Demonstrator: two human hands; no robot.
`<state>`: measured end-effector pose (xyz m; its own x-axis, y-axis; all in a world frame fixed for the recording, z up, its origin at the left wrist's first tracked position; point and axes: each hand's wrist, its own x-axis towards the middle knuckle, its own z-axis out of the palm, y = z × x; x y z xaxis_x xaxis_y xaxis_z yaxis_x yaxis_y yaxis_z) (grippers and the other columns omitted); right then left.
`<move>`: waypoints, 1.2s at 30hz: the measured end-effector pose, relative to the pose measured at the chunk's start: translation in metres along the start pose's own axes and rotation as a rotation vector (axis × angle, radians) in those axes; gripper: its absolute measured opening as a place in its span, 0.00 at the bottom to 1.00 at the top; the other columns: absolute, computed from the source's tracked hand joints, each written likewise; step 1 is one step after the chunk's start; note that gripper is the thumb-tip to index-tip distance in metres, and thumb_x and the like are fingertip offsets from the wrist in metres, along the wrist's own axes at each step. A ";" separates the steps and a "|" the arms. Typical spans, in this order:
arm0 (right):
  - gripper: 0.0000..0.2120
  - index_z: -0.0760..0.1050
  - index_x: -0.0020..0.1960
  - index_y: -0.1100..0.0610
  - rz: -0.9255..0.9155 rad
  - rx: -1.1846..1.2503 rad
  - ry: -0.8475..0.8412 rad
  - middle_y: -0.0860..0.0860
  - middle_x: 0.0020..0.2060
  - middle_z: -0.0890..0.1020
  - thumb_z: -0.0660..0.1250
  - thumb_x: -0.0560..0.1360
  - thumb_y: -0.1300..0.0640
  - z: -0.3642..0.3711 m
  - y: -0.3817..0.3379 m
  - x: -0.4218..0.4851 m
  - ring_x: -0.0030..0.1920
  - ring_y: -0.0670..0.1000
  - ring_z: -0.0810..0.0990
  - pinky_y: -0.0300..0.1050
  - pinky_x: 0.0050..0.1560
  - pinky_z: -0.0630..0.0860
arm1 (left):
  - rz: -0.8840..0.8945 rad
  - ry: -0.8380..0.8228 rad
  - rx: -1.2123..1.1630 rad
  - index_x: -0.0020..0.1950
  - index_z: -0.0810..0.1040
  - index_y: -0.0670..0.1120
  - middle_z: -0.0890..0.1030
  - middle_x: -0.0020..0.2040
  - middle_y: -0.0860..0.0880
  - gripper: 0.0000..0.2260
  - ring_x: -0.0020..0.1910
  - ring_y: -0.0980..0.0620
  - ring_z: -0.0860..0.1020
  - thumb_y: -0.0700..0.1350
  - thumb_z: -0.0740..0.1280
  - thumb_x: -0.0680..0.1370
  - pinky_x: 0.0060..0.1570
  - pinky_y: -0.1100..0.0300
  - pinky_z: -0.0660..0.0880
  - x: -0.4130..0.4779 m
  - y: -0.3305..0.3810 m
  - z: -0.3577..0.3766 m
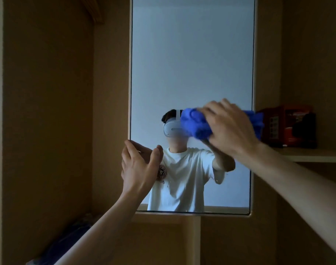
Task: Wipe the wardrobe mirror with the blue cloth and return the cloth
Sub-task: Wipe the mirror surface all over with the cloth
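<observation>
Right hand (230,127) grips the blue cloth (195,124) bunched into a wad and pressed on the mirror (192,54), near its right edge at about mid-height. It is blurry there, so I cannot tell the exact contact patch. Left hand (138,169) holds the mirror's left edge lower down, fingers on the edge and thumb out in front of the glass, steadying it, I think. Risks, my judgement only: a loose end of the cloth sticks out past the right edge, just in front of the red box (289,125) on the shelf (312,155), so a wide stroke to the right could snag or shove that box, or the dark thing beside it. The wad only touches a small area, so I would likely leave streaks or skip strips unless the passes overlap. The upper half of the glass sits well above my hands and is easy to miss. My left fingers and thumb can leave prints where they grip, so that spot needs its own wipe once the hand moves off. I cannot tell how the mirror is mounted; if it swings, letting go with the left hand while the right pushes hard could rock it or bang it. A loose grip could let the cloth drop. Where the cloth goes back is not visible, so misplacing it is also a risk.
</observation>
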<state>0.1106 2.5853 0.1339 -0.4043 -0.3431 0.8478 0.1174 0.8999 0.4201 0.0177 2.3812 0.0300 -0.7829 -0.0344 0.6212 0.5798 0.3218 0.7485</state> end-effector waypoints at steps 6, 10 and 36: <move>0.23 0.77 0.61 0.57 -0.019 0.067 -0.045 0.53 0.50 0.79 0.70 0.66 0.64 0.006 -0.008 -0.023 0.50 0.57 0.74 0.56 0.51 0.74 | 0.006 0.037 0.012 0.83 0.38 0.44 0.47 0.83 0.47 0.46 0.82 0.45 0.47 0.62 0.64 0.80 0.79 0.39 0.53 -0.001 0.002 0.005; 0.23 0.79 0.58 0.57 -0.173 0.102 -0.098 0.54 0.51 0.82 0.72 0.63 0.65 0.020 -0.030 -0.075 0.50 0.57 0.78 0.51 0.54 0.72 | 0.002 0.022 0.032 0.83 0.38 0.44 0.46 0.83 0.47 0.45 0.82 0.45 0.48 0.60 0.65 0.81 0.78 0.38 0.54 -0.001 0.001 0.005; 0.18 0.78 0.58 0.56 0.129 0.007 0.036 0.53 0.50 0.81 0.69 0.68 0.64 -0.005 0.064 -0.030 0.49 0.58 0.75 0.57 0.49 0.73 | 0.016 0.086 0.139 0.84 0.40 0.45 0.44 0.84 0.42 0.45 0.82 0.40 0.46 0.60 0.65 0.80 0.78 0.36 0.54 -0.007 0.018 0.011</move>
<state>0.1352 2.6520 0.1372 -0.3536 -0.2337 0.9057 0.1596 0.9390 0.3046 0.0316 2.3982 0.0364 -0.7479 -0.1076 0.6550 0.5506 0.4507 0.7027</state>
